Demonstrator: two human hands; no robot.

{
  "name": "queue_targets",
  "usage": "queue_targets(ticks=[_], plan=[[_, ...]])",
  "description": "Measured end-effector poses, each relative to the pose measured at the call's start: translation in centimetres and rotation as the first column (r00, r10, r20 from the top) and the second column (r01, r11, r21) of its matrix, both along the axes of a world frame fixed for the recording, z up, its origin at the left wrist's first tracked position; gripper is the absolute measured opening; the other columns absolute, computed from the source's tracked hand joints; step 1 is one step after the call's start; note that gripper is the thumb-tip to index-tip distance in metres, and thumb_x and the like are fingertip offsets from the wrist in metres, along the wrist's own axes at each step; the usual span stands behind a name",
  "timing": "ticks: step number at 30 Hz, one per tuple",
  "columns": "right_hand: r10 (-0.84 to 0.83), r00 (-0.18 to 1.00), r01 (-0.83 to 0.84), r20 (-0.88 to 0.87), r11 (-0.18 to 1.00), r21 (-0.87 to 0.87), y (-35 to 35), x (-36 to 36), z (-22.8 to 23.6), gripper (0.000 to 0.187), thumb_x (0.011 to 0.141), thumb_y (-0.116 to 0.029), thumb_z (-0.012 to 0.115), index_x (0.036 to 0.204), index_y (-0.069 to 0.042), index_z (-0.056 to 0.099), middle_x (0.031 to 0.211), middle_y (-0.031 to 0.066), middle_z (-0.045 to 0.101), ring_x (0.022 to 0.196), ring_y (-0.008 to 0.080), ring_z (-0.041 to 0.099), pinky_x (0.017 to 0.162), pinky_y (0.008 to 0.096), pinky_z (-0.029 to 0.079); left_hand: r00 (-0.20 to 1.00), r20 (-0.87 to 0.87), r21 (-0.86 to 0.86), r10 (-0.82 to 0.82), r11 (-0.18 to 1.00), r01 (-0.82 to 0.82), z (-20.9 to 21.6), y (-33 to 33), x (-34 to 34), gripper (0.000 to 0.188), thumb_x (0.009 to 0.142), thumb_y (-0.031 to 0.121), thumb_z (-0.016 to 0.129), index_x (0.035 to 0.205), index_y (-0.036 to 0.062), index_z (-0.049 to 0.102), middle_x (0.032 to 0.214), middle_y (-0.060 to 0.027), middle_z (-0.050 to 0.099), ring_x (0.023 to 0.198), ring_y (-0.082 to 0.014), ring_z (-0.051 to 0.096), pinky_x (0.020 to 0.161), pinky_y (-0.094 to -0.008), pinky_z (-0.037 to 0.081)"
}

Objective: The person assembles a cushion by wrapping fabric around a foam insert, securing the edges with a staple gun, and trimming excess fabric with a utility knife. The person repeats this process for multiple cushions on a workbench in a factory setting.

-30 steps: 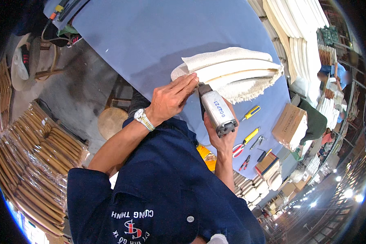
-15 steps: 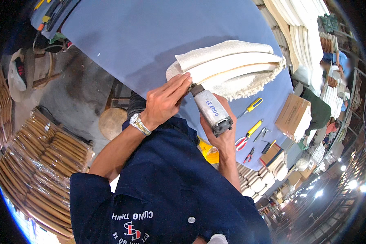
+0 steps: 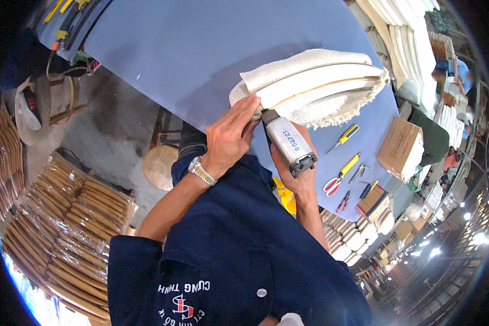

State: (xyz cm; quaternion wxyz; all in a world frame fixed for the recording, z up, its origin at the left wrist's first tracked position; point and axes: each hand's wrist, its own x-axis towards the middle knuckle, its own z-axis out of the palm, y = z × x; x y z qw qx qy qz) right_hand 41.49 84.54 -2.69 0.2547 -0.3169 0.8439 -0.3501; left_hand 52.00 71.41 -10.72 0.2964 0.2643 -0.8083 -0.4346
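A person in a dark blue shirt [image 3: 223,244] leans over a blue-covered table [image 3: 174,43], both hands at one end of a curved, cloth-covered piece [image 3: 309,89]. The right hand [image 3: 305,183] is clamped around a grey power tool [image 3: 288,138], its grip mostly hidden beneath the body. The left hand [image 3: 231,133], fingers held together, lies on the piece's left end, just beside the tool's nose; whether the thumb pinches from below cannot be told.

The piece rests near the table's edge. The work appears partway along: cloth covers much of it, but a flap stands along its far side, a frayed edge [image 3: 372,99] hangs loose on the near side, and a thin tan strip shows between them. Securing those edges seems left to do; any fastenings already in are too small to make out.

To the right lie a yellow-handled screwdriver [image 3: 349,135] and red-and-white-handled scissors [image 3: 332,187], neither in use. Beyond stands a cardboard box [image 3: 399,149], and farther off, a person in light blue [image 3: 462,76].
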Motion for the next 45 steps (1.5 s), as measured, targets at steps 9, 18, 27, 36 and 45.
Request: queue_targets(ticks=[9,18,27,36,45], plan=[[-0.013,1.000,0.013,-0.008,0.997,-0.077,0.6,0.8,1.3,0.058,0.073,-0.005,0.075,0.130,-0.003,0.062,0.121,0.0178,0.070,0.110,0.0341,0.071,0.093,0.0367,0.055,0.995,0.053,-0.008,-0.090,0.996,0.090,0.0,-0.3,0.6,0.064,0.083,-0.002,0.071,0.145,0.0043,0.053,0.147,-0.0165,0.055,0.132,-0.0335,0.058,0.105,-0.0404,0.053],[-0.010,1.000,0.011,0.029,0.999,-0.039,0.7,1.2,1.1,0.053,0.080,-0.006,0.075,0.130,0.003,0.061,0.115,0.0130,0.070,0.103,0.0194,0.068,0.092,0.0313,0.052,0.993,0.051,-0.012,-0.108,0.994,0.109,-0.1,-0.2,0.6,0.066,0.081,-0.005,0.071,0.145,0.0047,0.054,0.147,-0.0177,0.056,0.132,-0.0334,0.057,0.106,-0.0408,0.052],[-0.036,0.999,0.036,0.026,0.999,-0.001,0.5,1.3,1.5,0.052,0.080,-0.006,0.075,0.130,0.001,0.061,0.119,0.0160,0.070,0.105,0.0250,0.070,0.093,0.0334,0.053,0.987,0.084,-0.026,-0.134,0.990,0.136,0.0,-0.5,0.4,0.067,0.079,-0.007,0.069,0.143,0.0015,0.054,0.144,-0.0198,0.057,0.131,-0.0341,0.058,0.106,-0.0409,0.052],[-0.034,0.995,0.034,0.097,0.999,0.001,0.8,1.0,0.9,0.054,0.079,-0.012,0.075,0.130,-0.001,0.062,0.123,0.0152,0.069,0.109,0.0258,0.071,0.094,0.0331,0.054,0.985,0.112,-0.068,-0.129,0.988,0.137,0.2,-0.7,0.1,0.069,0.075,-0.006,0.074,0.141,0.0020,0.057,0.142,-0.0186,0.060,0.129,-0.0321,0.061,0.100,-0.0390,0.056],[-0.054,0.986,0.056,0.160,0.998,-0.003,1.0,1.8,-0.2,0.059,0.079,-0.010,0.078,0.134,-0.004,0.058,0.128,0.0169,0.068,0.112,0.0329,0.070,0.093,0.0373,0.055,0.982,0.140,-0.041,-0.127,0.990,0.134,-0.1,-0.9,0.3,0.067,0.074,-0.008,0.073,0.139,-0.0006,0.058,0.139,-0.0210,0.061,0.129,-0.0340,0.061,0.102,-0.0395,0.055]])
